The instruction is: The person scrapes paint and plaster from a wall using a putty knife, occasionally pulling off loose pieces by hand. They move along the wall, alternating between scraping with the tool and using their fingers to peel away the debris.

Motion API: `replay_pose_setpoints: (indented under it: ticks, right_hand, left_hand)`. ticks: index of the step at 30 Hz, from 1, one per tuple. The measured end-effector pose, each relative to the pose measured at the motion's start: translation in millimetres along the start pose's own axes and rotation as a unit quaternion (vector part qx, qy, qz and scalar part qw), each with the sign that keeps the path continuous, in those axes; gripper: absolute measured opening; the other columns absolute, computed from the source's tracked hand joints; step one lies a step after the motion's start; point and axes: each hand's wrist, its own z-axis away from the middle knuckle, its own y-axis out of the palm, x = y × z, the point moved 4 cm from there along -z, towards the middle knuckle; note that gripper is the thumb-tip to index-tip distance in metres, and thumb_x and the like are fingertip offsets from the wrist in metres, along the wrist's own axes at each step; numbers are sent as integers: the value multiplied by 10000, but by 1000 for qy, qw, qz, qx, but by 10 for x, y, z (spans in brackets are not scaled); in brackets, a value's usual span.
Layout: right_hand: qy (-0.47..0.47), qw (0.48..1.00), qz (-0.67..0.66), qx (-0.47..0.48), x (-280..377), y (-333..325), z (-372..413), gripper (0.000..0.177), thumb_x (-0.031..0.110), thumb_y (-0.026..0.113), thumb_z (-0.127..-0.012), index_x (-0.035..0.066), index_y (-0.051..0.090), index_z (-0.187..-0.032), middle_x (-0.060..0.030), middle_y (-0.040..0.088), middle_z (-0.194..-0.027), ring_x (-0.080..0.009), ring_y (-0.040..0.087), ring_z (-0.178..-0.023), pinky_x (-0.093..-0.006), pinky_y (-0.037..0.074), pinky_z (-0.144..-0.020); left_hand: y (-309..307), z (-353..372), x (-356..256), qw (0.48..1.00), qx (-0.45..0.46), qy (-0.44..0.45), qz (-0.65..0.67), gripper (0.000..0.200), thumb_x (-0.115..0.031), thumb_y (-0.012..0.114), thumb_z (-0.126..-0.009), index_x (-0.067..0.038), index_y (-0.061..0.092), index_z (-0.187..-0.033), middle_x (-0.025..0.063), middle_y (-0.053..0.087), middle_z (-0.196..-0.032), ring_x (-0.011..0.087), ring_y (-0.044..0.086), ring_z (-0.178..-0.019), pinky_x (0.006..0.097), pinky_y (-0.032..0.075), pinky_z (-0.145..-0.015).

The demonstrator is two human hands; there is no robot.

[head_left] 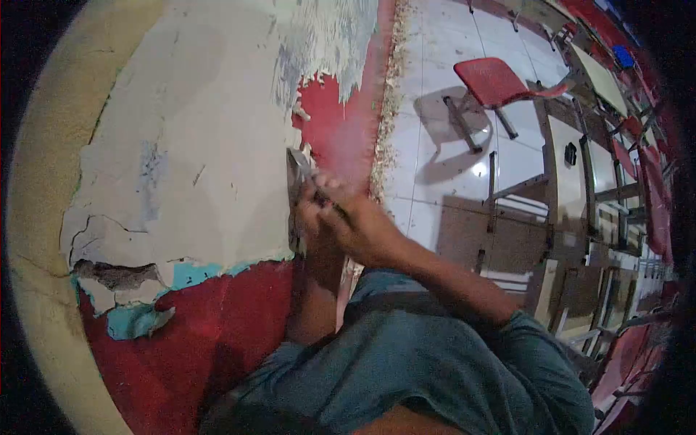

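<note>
A metal scraper blade meets the ragged edge of the cream paint layer, where red paint shows beside it. My right hand is closed around the scraper's handle, which the fingers mostly hide. Close against it, my left hand is also closed on the tool, partly covered by the right. Farther down, a broken patch shows bare grey material and turquoise flakes, above a dark red area.
Paint chips lie along the wall's foot on the white tiled floor. A red chair stands at the upper right. Desks and more chairs crowd the right side, with a small black object on one desk.
</note>
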Motion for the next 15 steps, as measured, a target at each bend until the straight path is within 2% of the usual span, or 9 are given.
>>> replay_pose_setpoints:
  ticks: [1, 2, 3, 5, 6, 10, 13, 14, 15]
  right_hand:
    - [-26, 999, 21, -8, 36, 22, 52, 436, 166, 491, -880, -60, 438, -1249, -296, 546, -1124, -395, 547, -1063, -396, 413, -930]
    - [76, 994, -54, 59, 65, -9, 28, 434, 153, 486, -881, -52, 432, -1259, -285, 522, -1178, -381, 515, -1119, -384, 388, -961]
    - [65, 996, -50, 46, 11, -17, 40, 434, 150, 484, -881, -51, 429, -1262, -284, 512, -1194, -377, 507, -1131, -383, 383, -967]
    - [36, 999, -40, 9, -83, -13, 51, 435, 143, 481, -881, -49, 423, -1268, -281, 492, -1225, -369, 492, -1154, -382, 374, -979]
    - [43, 997, -71, 1, -63, -10, 59, 443, 157, 477, -884, -49, 420, -1273, -272, 471, -1259, -358, 460, -1194, -374, 342, -1008]
    - [40, 998, -35, 35, -19, 24, 36, 460, 154, 475, -887, -65, 402, -1286, -264, 446, -1295, -345, 401, -1250, -366, 277, -1055]
    - [65, 994, -68, 50, 16, -32, 85, 467, 147, 468, -892, -77, 386, -1294, -263, 423, -1319, -334, 368, -1279, -367, 244, -1075]
    - [64, 994, -69, 48, 96, -36, 137, 469, 146, 466, -894, -81, 382, -1296, -264, 417, -1323, -332, 366, -1281, -367, 244, -1076]
    - [64, 994, -68, 47, 128, -57, 140, 471, 146, 464, -896, -84, 377, -1297, -266, 411, -1328, -329, 364, -1283, -366, 243, -1076]
  left_hand:
    - [-131, 30, 18, 989, 18, -24, 148, 280, -298, 490, -916, -57, 464, -1057, 10, 475, -908, 129, 497, -851, 295, 434, -799]
    - [-82, 53, -14, 998, -34, -10, 54, 236, -258, 488, -918, -66, 464, -1053, 16, 469, -912, 139, 494, -858, 299, 432, -793]
    - [78, 93, -25, 997, -33, 13, -62, 240, -263, 489, -918, -65, 468, -1051, 19, 472, -916, 140, 495, -863, 302, 432, -796]
    - [372, 105, -33, 954, -15, 50, -295, 249, -274, 491, -917, -63, 475, -1049, 26, 477, -923, 142, 498, -874, 307, 433, -802]
    - [60, 21, 12, 989, -106, 2, -102, 405, -412, 561, -871, -53, 461, -1030, 12, 466, -935, 115, 484, -884, 275, 417, -809]
    - [443, 113, -116, 937, -67, 93, -330, 458, -475, 561, -855, -60, 461, -1023, -5, 460, -930, 89, 465, -872, 239, 407, -798]
    - [422, 107, -56, 900, -15, 73, -429, 403, -432, 536, -882, -61, 463, -1020, -9, 459, -921, 86, 466, -852, 234, 408, -791]
    - [118, 30, -79, 938, -17, 37, -345, 424, -442, 563, -863, -59, 466, -1017, -6, 460, -916, 90, 469, -846, 235, 411, -788]
    - [72, -77, -119, 966, -25, 2, -257, 447, -451, 590, -844, -56, 469, -1015, -4, 461, -910, 95, 472, -839, 237, 413, -785]
